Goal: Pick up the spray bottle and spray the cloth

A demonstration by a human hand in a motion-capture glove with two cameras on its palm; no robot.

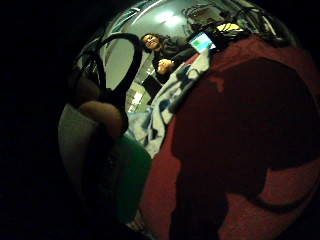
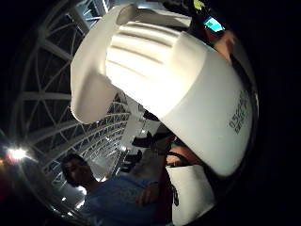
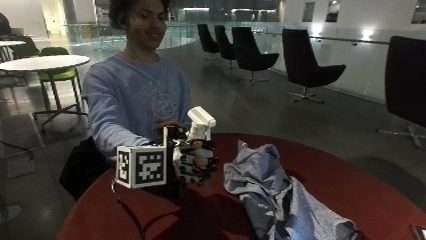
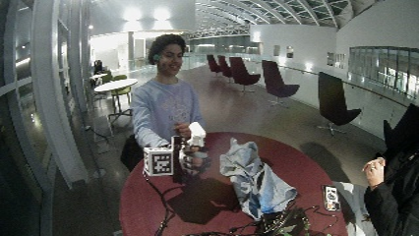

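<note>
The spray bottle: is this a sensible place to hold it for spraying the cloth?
Probably yes. The gloved right hand grips the spray bottle round its body just under the white head, coming from the person's side. The bottle stands upright, its head clear above the fingers and the cloth lying beside it on the red table.

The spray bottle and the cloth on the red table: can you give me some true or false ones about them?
1. The gloved right hand holds the white plastic spray bottle up off the round red table. True.
2. The crumpled blue-grey cloth is hanging over a chair. False: it lies on the table.
3. The bottle's white nozzle head shows above the fingers. True.
4. The bottle is lying on top of the cloth. False: it is upright in the hand, beside the cloth and apart from it.
5. The fingers are stretched out flat. False: they curl round the bottle.
</note>
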